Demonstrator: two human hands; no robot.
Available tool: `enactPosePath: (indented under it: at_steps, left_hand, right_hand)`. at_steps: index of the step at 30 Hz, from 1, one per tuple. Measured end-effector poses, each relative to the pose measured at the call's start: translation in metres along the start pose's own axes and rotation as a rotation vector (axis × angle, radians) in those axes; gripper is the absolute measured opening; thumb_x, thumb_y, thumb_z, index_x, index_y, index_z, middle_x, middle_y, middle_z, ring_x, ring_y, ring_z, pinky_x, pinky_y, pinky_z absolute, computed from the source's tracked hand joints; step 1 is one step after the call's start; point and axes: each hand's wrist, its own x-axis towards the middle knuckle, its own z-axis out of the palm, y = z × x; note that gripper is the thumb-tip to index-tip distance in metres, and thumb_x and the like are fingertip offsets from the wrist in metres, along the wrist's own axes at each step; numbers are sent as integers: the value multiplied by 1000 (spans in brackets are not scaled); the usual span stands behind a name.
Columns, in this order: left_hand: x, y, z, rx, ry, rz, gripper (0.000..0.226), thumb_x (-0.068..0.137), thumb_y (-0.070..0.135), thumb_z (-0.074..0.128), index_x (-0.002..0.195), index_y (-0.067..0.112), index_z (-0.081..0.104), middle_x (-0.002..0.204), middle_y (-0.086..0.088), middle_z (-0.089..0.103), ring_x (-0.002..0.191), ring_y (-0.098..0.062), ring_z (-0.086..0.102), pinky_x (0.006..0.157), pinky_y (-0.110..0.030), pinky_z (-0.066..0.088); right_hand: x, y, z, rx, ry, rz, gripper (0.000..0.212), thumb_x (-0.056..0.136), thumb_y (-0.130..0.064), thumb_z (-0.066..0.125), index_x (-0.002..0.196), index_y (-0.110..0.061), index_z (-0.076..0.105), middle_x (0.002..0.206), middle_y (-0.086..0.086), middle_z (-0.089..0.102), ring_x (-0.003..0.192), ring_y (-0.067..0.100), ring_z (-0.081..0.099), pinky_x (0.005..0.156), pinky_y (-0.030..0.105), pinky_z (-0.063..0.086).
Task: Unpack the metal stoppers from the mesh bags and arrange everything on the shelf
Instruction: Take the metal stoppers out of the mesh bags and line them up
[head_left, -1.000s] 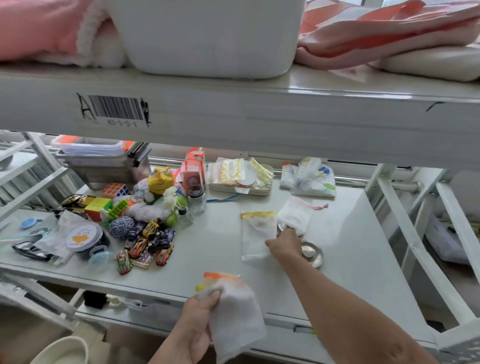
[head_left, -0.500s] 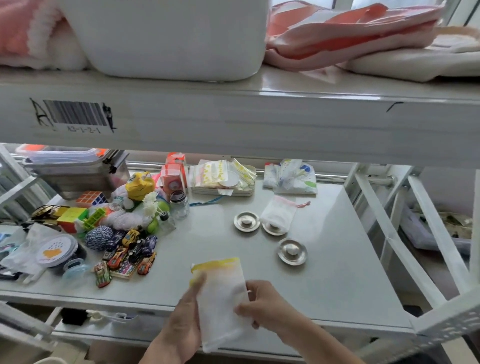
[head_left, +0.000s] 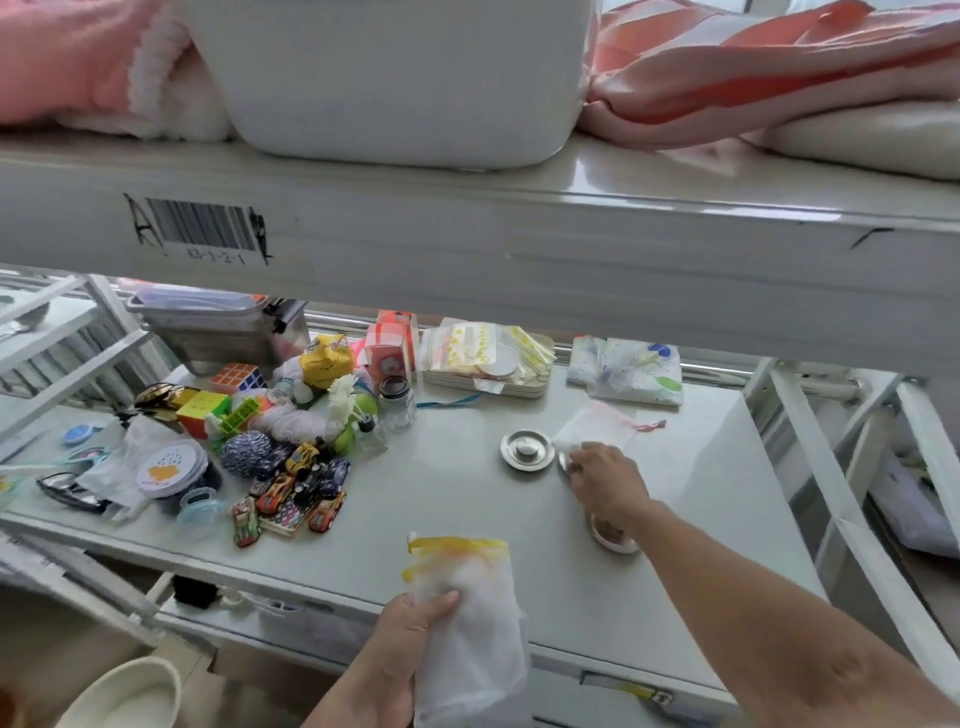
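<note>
My left hand (head_left: 415, 621) grips white mesh bags with yellow trim (head_left: 462, 618) above the shelf's front edge. My right hand (head_left: 605, 478) reaches across the shelf (head_left: 447, 525), fingertips closed on the near corner of a white mesh bag with a pink drawstring (head_left: 597, 428). This bag lies over a metal stopper whose rim (head_left: 563, 461) shows by my fingers. A second round metal stopper (head_left: 525, 450) sits just left of my right hand. A third stopper (head_left: 615, 538) lies partly hidden under my right wrist.
A heap of toys, cubes and toy cars (head_left: 291, 483) fills the shelf's left half. A small glass jar (head_left: 397, 402) stands near the back, with a tray of packets (head_left: 488, 358) and a folded cloth (head_left: 626, 374) behind. The upper shelf's beam (head_left: 519, 249) hangs low overhead.
My right hand let go of the yellow-trimmed bags and reached forward to the pink-stringed bag. My left hand now holds the bags alone, lower and to the right.
</note>
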Motion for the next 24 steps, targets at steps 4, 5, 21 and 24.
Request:
enactPosePath:
  at_steps: [4, 5, 21, 24]
  left_hand:
    - [0, 0, 1, 19, 9, 6, 26, 71, 3, 68, 93, -11, 72, 85, -26, 75, 68, -33, 74, 62, -34, 60]
    - [1, 0, 1, 24, 10, 9, 23, 76, 2, 66, 94, -11, 71, 82, -24, 76, 66, -32, 74, 58, -32, 59]
    - [14, 1, 26, -201, -200, -115, 61, 78, 43, 72, 121, 1, 65, 96, -30, 67, 82, -39, 65, 79, -48, 52]
    - [12, -5, 28, -5, -94, 27, 43, 78, 7, 70, 119, -5, 63, 106, -31, 71, 91, -42, 70, 84, -52, 54]
  right_hand:
    - [-1, -2, -1, 293, 147, 68, 20, 89, -14, 51, 71, -17, 59, 104, 18, 71, 99, 38, 64, 74, 35, 43]
    - [-4, -3, -8, 401, 217, 99, 16, 87, -10, 55, 78, -15, 66, 107, 18, 72, 103, 38, 64, 78, 34, 44]
    - [-184, -64, 13, 841, -52, -474, 29, 69, -6, 61, 88, -23, 74, 101, -11, 76, 101, 1, 69, 87, 28, 57]
    - [-160, -39, -1, 959, 103, -226, 24, 72, -15, 63, 90, -23, 76, 93, -10, 77, 90, 8, 71, 80, 29, 54]
